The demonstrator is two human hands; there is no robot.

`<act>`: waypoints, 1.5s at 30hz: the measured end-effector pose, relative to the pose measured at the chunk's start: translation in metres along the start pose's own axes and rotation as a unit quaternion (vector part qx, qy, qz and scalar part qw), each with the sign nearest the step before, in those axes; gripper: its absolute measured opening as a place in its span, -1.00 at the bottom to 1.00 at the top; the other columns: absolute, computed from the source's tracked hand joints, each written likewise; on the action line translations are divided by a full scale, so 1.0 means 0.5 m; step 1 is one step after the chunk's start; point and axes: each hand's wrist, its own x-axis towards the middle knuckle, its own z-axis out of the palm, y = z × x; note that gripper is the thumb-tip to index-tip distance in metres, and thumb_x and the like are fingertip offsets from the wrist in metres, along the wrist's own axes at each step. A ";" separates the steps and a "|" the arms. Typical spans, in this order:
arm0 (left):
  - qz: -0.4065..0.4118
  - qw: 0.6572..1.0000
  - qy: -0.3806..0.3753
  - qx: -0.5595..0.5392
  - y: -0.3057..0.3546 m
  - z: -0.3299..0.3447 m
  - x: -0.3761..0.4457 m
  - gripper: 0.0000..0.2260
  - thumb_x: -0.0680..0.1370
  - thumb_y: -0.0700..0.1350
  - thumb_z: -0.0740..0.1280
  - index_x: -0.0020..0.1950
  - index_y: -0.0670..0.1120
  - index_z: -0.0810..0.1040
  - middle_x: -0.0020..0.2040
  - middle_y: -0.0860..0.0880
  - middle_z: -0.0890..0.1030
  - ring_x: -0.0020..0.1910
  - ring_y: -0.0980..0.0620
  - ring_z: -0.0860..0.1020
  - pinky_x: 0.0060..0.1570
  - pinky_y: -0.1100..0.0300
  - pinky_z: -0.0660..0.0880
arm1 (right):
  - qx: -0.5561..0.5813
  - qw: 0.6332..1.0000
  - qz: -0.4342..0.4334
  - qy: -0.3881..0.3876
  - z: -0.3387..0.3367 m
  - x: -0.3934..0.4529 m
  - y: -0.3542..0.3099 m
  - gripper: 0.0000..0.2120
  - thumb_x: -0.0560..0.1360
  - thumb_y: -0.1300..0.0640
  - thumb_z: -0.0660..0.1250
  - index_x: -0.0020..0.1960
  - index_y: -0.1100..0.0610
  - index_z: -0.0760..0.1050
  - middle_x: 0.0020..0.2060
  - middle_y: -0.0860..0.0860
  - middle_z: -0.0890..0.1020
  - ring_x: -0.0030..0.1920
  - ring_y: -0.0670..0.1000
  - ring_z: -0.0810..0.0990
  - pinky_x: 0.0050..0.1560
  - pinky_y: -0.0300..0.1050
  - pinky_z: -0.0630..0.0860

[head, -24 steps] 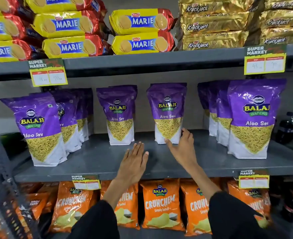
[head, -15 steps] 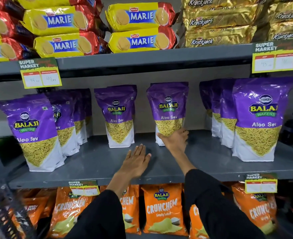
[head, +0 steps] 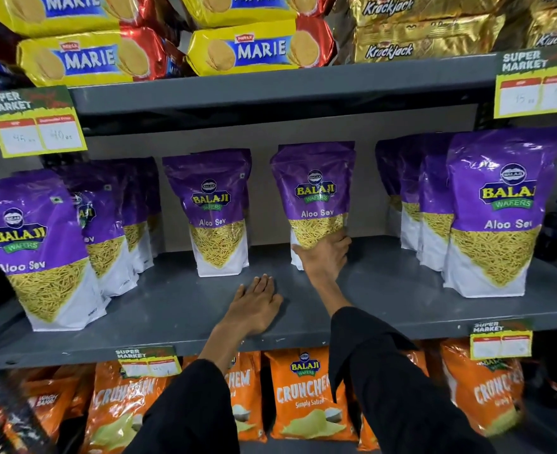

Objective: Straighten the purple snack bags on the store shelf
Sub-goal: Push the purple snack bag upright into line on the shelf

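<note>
Purple Balaji Aloo Sev bags stand upright in rows on the grey middle shelf (head: pixel 185 309). My right hand (head: pixel 324 257) grips the lower part of the centre-right purple bag (head: pixel 314 191), fingers wrapped round its right edge. My left hand (head: pixel 254 306) lies flat, palm down, on the bare shelf in front, holding nothing. Another purple bag (head: pixel 213 204) stands just left of the gripped one. A row of bags (head: pixel 31 244) runs back at the left, and a second row (head: pixel 499 208) at the right.
Yellow Marie biscuit packs (head: pixel 257 49) and gold Krackjack packs (head: pixel 411 37) fill the shelf above. Orange Crunchem bags (head: pixel 306 394) stand on the shelf below. Price tags (head: pixel 36 126) hang from the shelf edges. A metal upright (head: pixel 5 411) runs at the lower left.
My right hand has gone from touching the centre-right bag's base to gripping its lower part. The left hand stays flat on the shelf. The view has moved closer.
</note>
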 end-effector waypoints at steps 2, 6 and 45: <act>0.000 1.000 0.000 -0.001 0.000 0.001 0.001 -0.44 0.71 0.08 -0.14 0.68 -0.09 -0.12 0.69 -0.03 -0.12 0.68 0.00 -0.14 0.63 -0.04 -0.19 | -0.005 1.000 -0.001 0.001 -0.001 0.000 0.000 0.26 0.17 -0.18 0.67 0.55 0.34 0.03 0.36 0.27 0.38 0.36 0.27 0.44 0.32 0.19 0.46; 0.002 1.000 0.000 0.000 -0.002 0.002 0.005 -0.44 0.71 0.07 -0.14 0.67 -0.09 -0.12 0.69 -0.04 -0.12 0.68 0.00 -0.14 0.63 -0.05 -0.18 | -0.008 1.000 0.000 0.001 -0.006 -0.007 -0.001 0.26 0.19 -0.18 0.66 0.56 0.35 0.02 0.37 0.25 0.38 0.37 0.25 0.43 0.34 0.17 0.46; -0.024 1.000 -0.001 0.005 0.028 -0.012 -0.044 -0.44 0.70 0.10 -0.11 0.68 -0.08 -0.02 0.69 -0.07 -0.03 0.68 -0.08 -0.06 0.61 -0.09 -0.06 | 0.010 0.999 -0.022 0.035 -0.200 -0.224 0.047 0.20 0.32 -0.21 0.58 0.60 0.25 -0.09 0.56 0.26 0.18 0.57 0.26 0.19 0.48 0.18 0.29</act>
